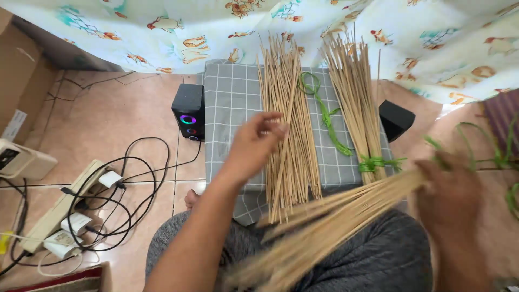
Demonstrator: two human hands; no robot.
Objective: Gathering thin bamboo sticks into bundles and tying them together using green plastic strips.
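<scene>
My left hand [258, 141] reaches over a loose pile of thin bamboo sticks [285, 124] lying on a grey checked cloth [232, 103], its fingertips touching one stick. My right hand [447, 193], blurred, grips a thick bunch of the same sticks [324, 227] that slants down to the left across my lap. A second bundle of sticks [354, 103] lies further right on the cloth, bound near its end with a green string tie [376, 162]. A loose green string [324, 113] lies between the two piles.
A small black speaker [188, 111] with a glowing ring stands left of the cloth, another black speaker [396, 119] at the right. A power strip [65, 208] with plugs and tangled black cables lies on the tiled floor at left. A patterned curtain [162, 32] hangs behind. More green string [503, 157] lies at far right.
</scene>
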